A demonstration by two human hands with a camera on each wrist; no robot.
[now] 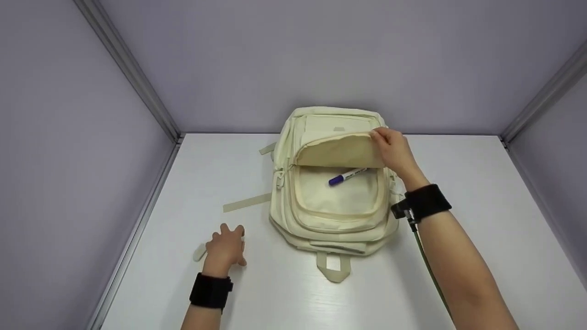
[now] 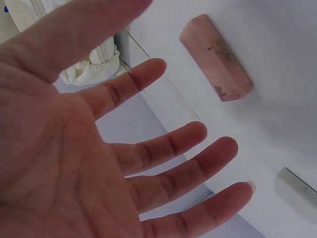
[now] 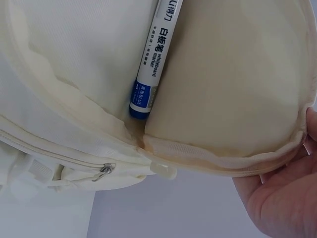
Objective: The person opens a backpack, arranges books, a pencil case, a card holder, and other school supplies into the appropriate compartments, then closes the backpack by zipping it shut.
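Note:
A cream backpack (image 1: 339, 233) lies on the white table with its front pocket unzipped. My right hand (image 1: 395, 149) grips the edge of the pocket flap (image 1: 341, 152) and holds it raised; in the right wrist view the fingers pinch its zippered rim. Inside the pocket rests a blue whiteboard marker (image 3: 151, 64), its cap end toward the pocket's left in the head view. Over the table left of the backpack hovers my left hand (image 1: 225, 247), fingers spread and holding nothing. Near it are a pink block (image 2: 217, 58), hidden in the head view, and a whitish block (image 1: 200, 252).
Straps (image 1: 247, 201) stretch left from the backpack, and a top loop (image 1: 334, 274) points toward me. Grey-white panels (image 1: 321, 59) stand behind the table (image 1: 284, 298) and on both sides. A cable (image 1: 431, 266) runs along the right forearm.

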